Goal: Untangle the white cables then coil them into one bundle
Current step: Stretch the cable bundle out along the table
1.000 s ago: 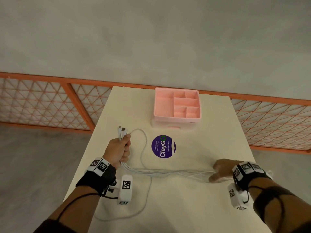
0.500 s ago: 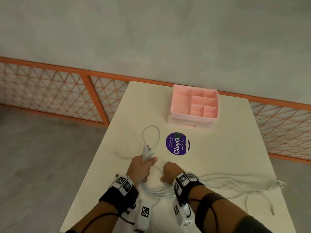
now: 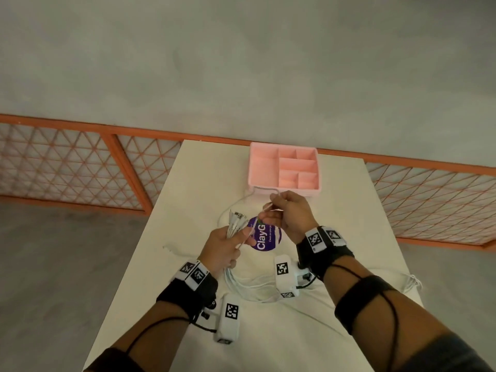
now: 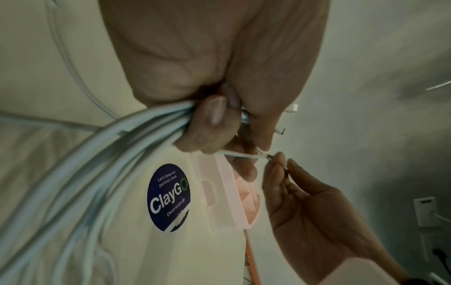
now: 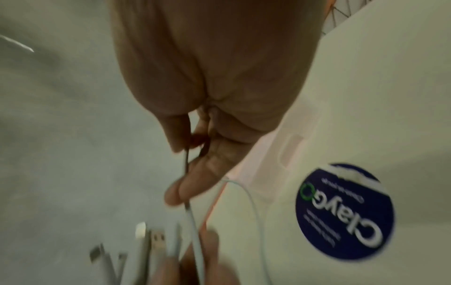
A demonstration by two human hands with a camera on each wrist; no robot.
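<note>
Progress-wise I'd put it abt halfway, prob less. The untangling part looked mostly sorted: the left hand [image 3: 224,249] had a fistful of the white cables [image 3: 249,287] with the plug ends [image 3: 236,220] all lined up and poking out the top, and the strands ran down out of the fist in one fairly tidy bunch w/o obvious knots. The coiling was barely started tho. Most of the length lay loose on the white table [image 3: 335,331], curving under the right forearm and off toward the right edge, plus one thin strand looped up near the pink organizer tray [image 3: 284,167]. So no real bundle yet imo, all the winding was left to do.

Hands: the left was curled tight round the cable bunch, thumb pressed over it, held just above the table beside the purple ClayGo sticker [image 3: 265,237]. From the left wrist cam you could see the cables [image 4: 102,154] fanning out of the grip toward the table.

The right hand [image 3: 288,213] was raised in front of the tray, pinching a single strand btw thumb and fingertips, w/ that strand running back to the left fist. Right wrist cam was blurry but showed the same pinch [image 5: 192,185] on one thin cable, the other fingers loosely curled. Couldn't tell if that strand was a loose end or mid-cable.
</note>
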